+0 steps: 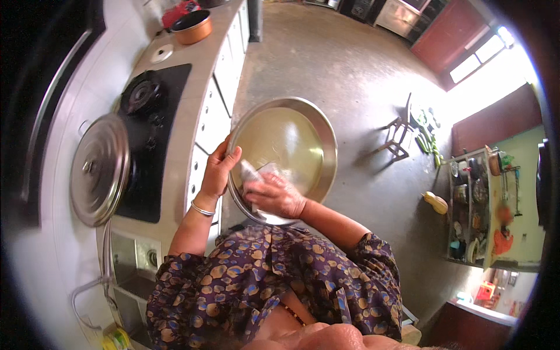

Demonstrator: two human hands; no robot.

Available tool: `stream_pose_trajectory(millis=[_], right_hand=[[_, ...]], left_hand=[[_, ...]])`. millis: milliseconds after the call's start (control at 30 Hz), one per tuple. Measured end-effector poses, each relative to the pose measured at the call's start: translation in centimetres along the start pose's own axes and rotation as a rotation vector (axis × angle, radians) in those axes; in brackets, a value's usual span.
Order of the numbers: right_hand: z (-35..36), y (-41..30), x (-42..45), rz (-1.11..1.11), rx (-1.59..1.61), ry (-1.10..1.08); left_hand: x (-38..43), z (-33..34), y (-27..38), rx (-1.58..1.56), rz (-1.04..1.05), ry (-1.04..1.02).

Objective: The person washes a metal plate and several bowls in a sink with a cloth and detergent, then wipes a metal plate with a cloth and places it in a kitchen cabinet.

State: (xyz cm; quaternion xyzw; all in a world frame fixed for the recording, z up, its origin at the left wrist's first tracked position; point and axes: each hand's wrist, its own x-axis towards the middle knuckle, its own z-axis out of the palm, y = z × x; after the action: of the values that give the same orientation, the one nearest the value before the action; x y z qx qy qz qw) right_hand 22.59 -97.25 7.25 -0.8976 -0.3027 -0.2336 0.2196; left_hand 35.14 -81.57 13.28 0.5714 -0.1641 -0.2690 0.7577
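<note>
A wide, round metal basin (329,127) is held in front of my body, tilted, with a shiny inside. My left hand (218,168) grips its left rim, thumb over the edge and fingers on the outside. Inside the basin, near the lower left wall, my right hand (273,194) presses a pale cloth (250,171) against the metal. The right hand and the cloth are slightly blurred. Part of the cloth is hidden beneath my fingers.
Left of me runs a counter with a black gas hob (151,144), a large metal lid (98,170), a sink (135,258) and an orange pot (192,28). On the floor to the right are a small chair (396,135), green vegetables (426,135) and a squash (435,203). A shelf rack (468,210) stands beyond.
</note>
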Motion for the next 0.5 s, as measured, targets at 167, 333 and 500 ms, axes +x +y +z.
stream_pose_trajectory(millis=[167,333,500], right_hand=[[-5.0,11.0,-3.4,0.573,-0.177,-0.035],[-6.2,17.0,-4.5,1.022,-0.284,0.221],[-7.7,20.6,4.5,0.42,-0.087,0.081]], left_hand=[[8.3,2.3,2.2,0.003,-0.018,-0.077],[12.9,6.7,1.6,-0.029,-0.06,-0.138],[20.7,9.1,-0.8,-0.084,-0.102,-0.176]])
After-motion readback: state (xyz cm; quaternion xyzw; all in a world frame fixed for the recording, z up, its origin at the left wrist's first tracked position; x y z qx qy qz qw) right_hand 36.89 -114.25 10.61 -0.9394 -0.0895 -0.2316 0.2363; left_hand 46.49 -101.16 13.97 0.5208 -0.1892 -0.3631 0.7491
